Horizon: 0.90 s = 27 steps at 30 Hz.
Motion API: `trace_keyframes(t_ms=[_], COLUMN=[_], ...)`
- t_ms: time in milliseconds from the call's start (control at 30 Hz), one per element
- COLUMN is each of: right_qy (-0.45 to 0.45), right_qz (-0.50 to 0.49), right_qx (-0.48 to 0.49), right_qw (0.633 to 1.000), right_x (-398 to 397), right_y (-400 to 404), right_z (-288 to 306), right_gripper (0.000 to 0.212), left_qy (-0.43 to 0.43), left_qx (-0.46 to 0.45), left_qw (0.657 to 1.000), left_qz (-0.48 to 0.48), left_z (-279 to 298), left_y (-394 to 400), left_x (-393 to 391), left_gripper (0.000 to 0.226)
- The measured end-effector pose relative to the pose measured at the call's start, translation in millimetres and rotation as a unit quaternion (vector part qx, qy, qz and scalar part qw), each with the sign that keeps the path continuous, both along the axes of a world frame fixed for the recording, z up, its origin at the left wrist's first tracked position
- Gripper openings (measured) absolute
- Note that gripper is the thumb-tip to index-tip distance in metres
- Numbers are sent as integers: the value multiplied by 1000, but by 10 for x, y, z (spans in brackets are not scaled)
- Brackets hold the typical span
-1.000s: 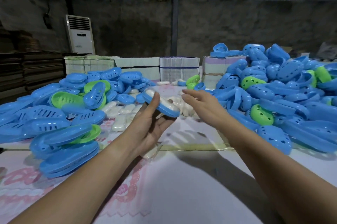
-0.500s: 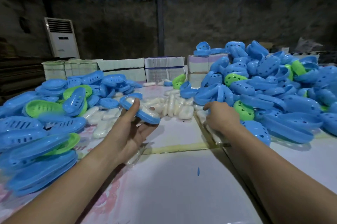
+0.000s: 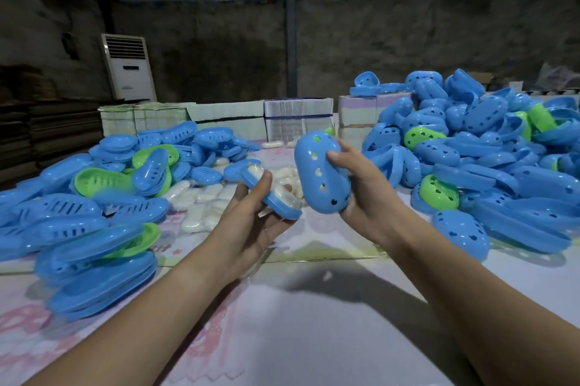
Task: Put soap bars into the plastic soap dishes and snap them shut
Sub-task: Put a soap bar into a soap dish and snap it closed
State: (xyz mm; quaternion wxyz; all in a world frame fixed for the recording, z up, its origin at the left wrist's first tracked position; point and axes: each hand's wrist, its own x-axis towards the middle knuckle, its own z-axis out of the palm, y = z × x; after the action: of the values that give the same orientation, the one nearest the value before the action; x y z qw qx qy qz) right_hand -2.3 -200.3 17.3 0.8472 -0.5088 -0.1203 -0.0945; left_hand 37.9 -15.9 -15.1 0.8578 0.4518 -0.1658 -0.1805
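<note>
Your left hand [image 3: 251, 222] grips a blue tray [image 3: 270, 194] from below, thumb curled over its near edge, with a white soap bar [image 3: 255, 173] lying in it; the tray tilts down toward the right. Your right hand [image 3: 361, 194] holds a blue lid [image 3: 320, 172] with heart-shaped holes, fingers wrapped round its right side and thumb underneath, so the lid stands nearly on end with its domed back facing you. Lid and tray sit just beside each other above the table [image 3: 314, 323], not yet joined. Behind your hands, loose soap bars [image 3: 201, 206] lie in a heap on the table. To your left is a pile of trays [image 3: 94, 206], mostly blue with a few green; to your right a taller pile of lids [image 3: 486, 159], again blue with some green. Stacks of flat cartons [image 3: 298, 122] line the far edge of the table, and an air conditioner [image 3: 128, 67] stands against the back wall.
</note>
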Motion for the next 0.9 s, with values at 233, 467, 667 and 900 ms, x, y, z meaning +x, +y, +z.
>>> trace_keyframes(t_ms=[233, 467, 667, 900], right_qy=[-3, -49, -68, -49], right_qz=[-145, -137, -149, -147], right_qx=[-312, -356, -314, -325], right_qw=[939, 923, 935, 933], right_x=[-25, -51, -68, -33], right_y=[282, 298, 328, 328], right_z=[-147, -204, -166, -207], right_gripper=[66, 57, 84, 55], left_qy=[-47, -61, -130, -142], left_qx=[-49, -34, 75, 113], left_qw=[997, 997, 987, 982], left_qz=[-48, -43, -58, -45], left_z=[26, 26, 22, 21], left_y=[-1, -6, 27, -5], left_x=[-72, -91, -120, -154], left_gripper=[67, 66, 43, 48])
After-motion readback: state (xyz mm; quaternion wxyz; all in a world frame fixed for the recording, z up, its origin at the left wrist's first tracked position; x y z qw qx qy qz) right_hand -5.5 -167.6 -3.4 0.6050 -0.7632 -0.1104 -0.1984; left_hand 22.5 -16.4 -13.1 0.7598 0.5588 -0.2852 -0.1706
